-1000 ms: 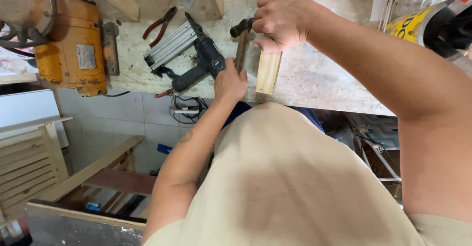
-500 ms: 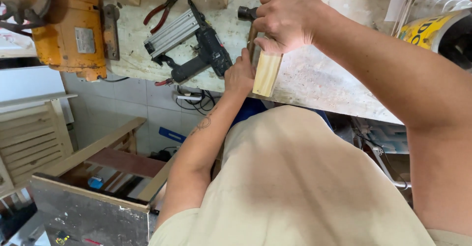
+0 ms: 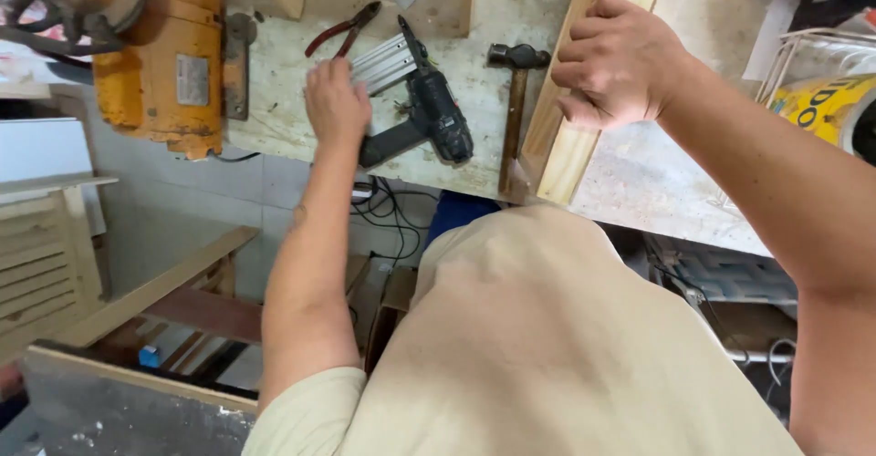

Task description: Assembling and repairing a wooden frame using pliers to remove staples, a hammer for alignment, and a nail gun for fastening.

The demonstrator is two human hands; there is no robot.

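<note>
Left hand (image 3: 336,102) flat, fingers spread, resting on silver magazine of black pneumatic nail gun (image 3: 415,109); touching, not gripping. Nail gun lying on its side on dusty grey workbench top (image 3: 639,182), handle twd bench edge. Right hand (image 3: 613,59) clenched around long pale wooden strip (image 3: 568,137), strip running from bench edge up & out of frame. Wood-handled hammer w/ dark steel head (image 3: 515,100) lying betw. nail gun & strip, just beside strip. Red-handled pliers (image 3: 342,27) above left hand, near fingertips. Orange motor housing (image 3: 169,64) at bench's left end, well apart from both hands.
</note>
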